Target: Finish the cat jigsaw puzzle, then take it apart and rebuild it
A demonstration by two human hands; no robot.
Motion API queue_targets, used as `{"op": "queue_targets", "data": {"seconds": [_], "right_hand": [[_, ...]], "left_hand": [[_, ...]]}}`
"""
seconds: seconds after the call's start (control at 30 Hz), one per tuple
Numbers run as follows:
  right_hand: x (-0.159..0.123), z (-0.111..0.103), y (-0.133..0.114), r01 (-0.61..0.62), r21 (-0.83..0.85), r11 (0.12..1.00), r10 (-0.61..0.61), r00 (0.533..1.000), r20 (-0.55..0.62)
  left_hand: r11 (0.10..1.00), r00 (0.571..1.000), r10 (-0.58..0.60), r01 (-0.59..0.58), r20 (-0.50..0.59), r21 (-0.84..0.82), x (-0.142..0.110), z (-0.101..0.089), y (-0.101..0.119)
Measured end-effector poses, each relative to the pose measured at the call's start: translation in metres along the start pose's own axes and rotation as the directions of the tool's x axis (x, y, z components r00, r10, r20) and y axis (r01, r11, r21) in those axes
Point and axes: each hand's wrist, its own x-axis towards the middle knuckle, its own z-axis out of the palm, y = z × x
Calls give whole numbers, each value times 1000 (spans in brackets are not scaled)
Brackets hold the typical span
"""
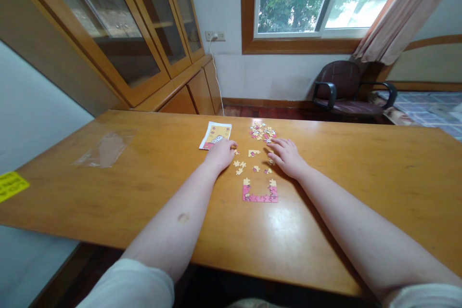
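My left hand (221, 153) rests at the lower right corner of a printed picture sheet (220, 131), covering part of it. Its fingers are bent but apart, close to a small puzzle piece (236, 152). My right hand (288, 158) is open, fingers spread over the table, with its thumb by a yellow puzzle piece (271, 161) partly hidden. Between the hands lies a small joined yellow section (253, 153). Nearer to me is a U-shaped pink and yellow puzzle border (260, 198). Several loose yellow pieces (239, 164) lie above it.
A pile of mixed puzzle pieces (263, 131) lies toward the table's far edge. A clear plastic bag (108, 150) is on the left of the wooden table (144, 197), with a yellow label (12, 186) at the left edge. Beyond stand a glass-door cabinet (144, 33) and a chair (342, 86).
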Motion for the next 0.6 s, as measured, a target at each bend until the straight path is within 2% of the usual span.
{"op": "queue_targets", "data": {"seconds": [0.13, 0.6], "right_hand": [[0, -1, 0, -1, 1, 1000, 1, 1000, 6], [1, -1, 0, 5, 4, 1000, -5, 1000, 14]], "left_hand": [[997, 998, -58, 58, 5, 45, -1, -2, 1], [1000, 999, -23, 23, 49, -3, 0, 1, -1]]}}
